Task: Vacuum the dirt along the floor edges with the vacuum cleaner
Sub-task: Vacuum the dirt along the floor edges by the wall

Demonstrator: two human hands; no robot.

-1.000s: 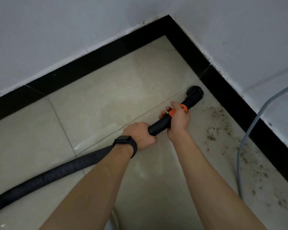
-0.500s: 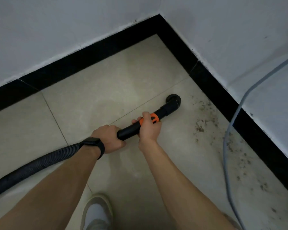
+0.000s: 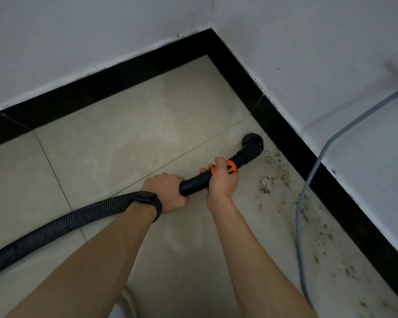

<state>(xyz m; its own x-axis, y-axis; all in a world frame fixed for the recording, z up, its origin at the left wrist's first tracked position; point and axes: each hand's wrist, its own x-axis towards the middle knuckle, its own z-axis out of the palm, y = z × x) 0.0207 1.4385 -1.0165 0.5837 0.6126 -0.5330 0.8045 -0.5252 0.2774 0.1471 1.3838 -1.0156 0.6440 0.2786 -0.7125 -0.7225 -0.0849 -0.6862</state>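
Both hands are closed around the black vacuum wand (image 3: 193, 183). The left hand (image 3: 168, 191), with a dark watch (image 3: 147, 200) at its wrist, grips the rear end where the ribbed hose (image 3: 67, 223) joins, and the right hand (image 3: 223, 180) grips further forward at the orange collar (image 3: 231, 166). The round brush nozzle (image 3: 253, 144) is down on the tiled floor (image 3: 124, 138), just beside the black skirting (image 3: 285, 138) of the right-hand edge and a little short of the far corner. By the look of the tiles the job is part done: the far edge and the corner show no specks, while brown dirt (image 3: 265, 187) begins just on the near side of the nozzle and is scattered along the right edge towards the viewer, so most of that edge is left to do. A grey cable (image 3: 299, 226) trails over that dirty stretch and will likely need working round. The vacuum's body is out of frame, with the hose cut off at the left. Whether the nozzle touches the skirting is hard to tell. A pale shoe (image 3: 124, 306) shows only partly at the bottom.
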